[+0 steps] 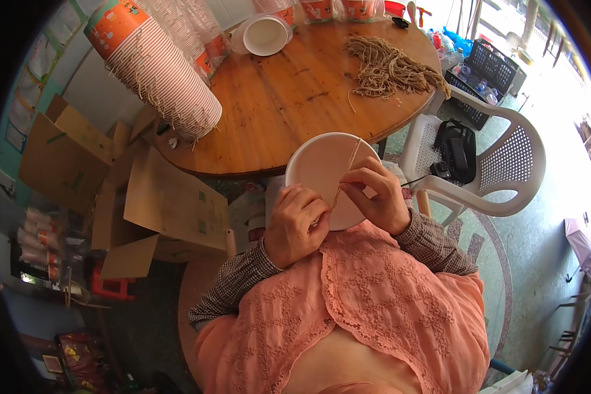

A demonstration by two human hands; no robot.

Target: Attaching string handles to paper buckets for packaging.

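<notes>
Plainly white, round tub (322, 164), thin tan string (354, 155)

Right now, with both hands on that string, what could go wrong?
The left hand and right hand both pinch the string, and neither seems to grip the cup beneath, so it might tip or slide.
The tall stack stands near the edge of the table; a knock could topple it.
The twine pile is loose and jumbled, so pulling a strand might tangle it.
</notes>
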